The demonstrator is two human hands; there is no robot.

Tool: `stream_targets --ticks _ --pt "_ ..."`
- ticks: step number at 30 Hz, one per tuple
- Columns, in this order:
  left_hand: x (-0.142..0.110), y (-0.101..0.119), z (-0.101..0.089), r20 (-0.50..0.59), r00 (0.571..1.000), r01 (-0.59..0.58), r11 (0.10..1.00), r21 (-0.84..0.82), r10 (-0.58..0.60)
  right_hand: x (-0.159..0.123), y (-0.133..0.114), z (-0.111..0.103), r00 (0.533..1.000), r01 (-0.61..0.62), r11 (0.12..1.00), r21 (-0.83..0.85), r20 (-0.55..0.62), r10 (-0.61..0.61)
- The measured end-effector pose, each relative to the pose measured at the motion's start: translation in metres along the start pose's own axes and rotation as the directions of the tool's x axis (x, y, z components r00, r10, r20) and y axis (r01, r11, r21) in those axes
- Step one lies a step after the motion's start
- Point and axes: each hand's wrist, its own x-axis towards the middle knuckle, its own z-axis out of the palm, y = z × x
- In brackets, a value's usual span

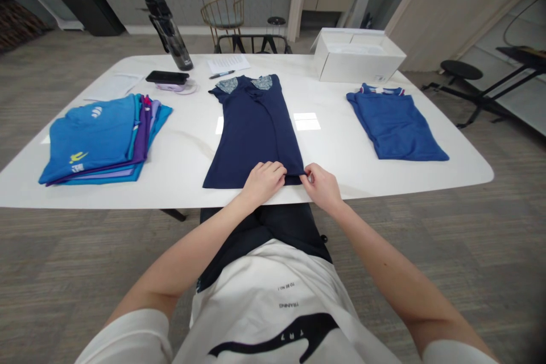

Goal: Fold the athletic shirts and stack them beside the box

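Note:
A navy T-shirt [260, 131] with patterned shoulder patches lies on the white table, its right side folded inward over the front. Its hem points toward me. My left hand [265, 180] is closed on the hem near the middle, fingers curled over the cloth. At the hem's right corner, my right hand [321, 186] pinches the folded edge between thumb and fingers. The cloth under both hands is partly hidden.
A stack of folded shirts [94, 136] sits on the left, and a folded blue shirt [398, 125] on the right. Toward the back stand a dark bottle [173, 37], a phone [167, 78], a pen [222, 74], papers [229, 62] and a white box [358, 60].

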Motion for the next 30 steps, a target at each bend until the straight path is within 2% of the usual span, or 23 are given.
stream_targets --ticks 4,7,9,13,16,18,20,22,25,30 --pt "-0.003 -0.002 -0.003 -0.074 0.997 -0.01 1.0 0.021 0.012 -0.001 -0.001 0.001 0.999 -0.018 0.998 -0.064 0.034 0.02" --pt "-0.006 -0.005 -0.012 -0.082 0.992 -0.089 0.996 0.027 0.091 -0.003 -0.005 0.0 0.999 -0.031 0.998 -0.062 0.038 0.034" --pt "-0.009 -0.009 -0.02 -0.069 0.986 -0.148 0.988 0.04 0.151 -0.004 -0.006 -0.002 0.999 0.011 0.998 -0.057 0.053 -0.008" --pt "-0.014 -0.017 -0.029 0.043 0.971 -0.236 0.968 0.089 0.233 -0.006 -0.001 -0.005 0.983 0.154 0.987 -0.054 0.107 -0.148" --pt "-0.02 -0.022 -0.028 0.152 0.954 -0.27 0.961 0.058 0.258 -0.006 0.003 -0.008 0.956 0.248 0.965 -0.09 0.186 -0.228" --pt "-0.023 -0.023 -0.026 0.175 0.95 -0.26 0.966 -0.008 0.257 -0.005 0.003 -0.011 0.934 0.295 0.951 -0.093 0.238 -0.266" --pt "-0.026 -0.024 -0.025 0.147 0.964 -0.216 0.974 -0.062 0.223 -0.003 0.0 -0.015 0.926 0.307 0.949 -0.072 0.252 -0.281" --pt "-0.028 -0.025 -0.025 0.107 0.982 -0.148 0.987 -0.068 0.155 0.0 -0.004 -0.016 0.937 0.287 0.957 -0.051 0.224 -0.269" --pt "-0.029 -0.025 -0.024 0.105 0.991 -0.086 0.996 -0.032 0.089 0.007 -0.008 -0.014 0.946 0.258 0.965 -0.039 0.212 -0.244" --pt "-0.031 -0.025 -0.022 0.131 0.989 -0.062 0.997 -0.056 0.069 0.022 -0.008 -0.012 0.908 0.255 0.967 0.008 0.341 -0.243"
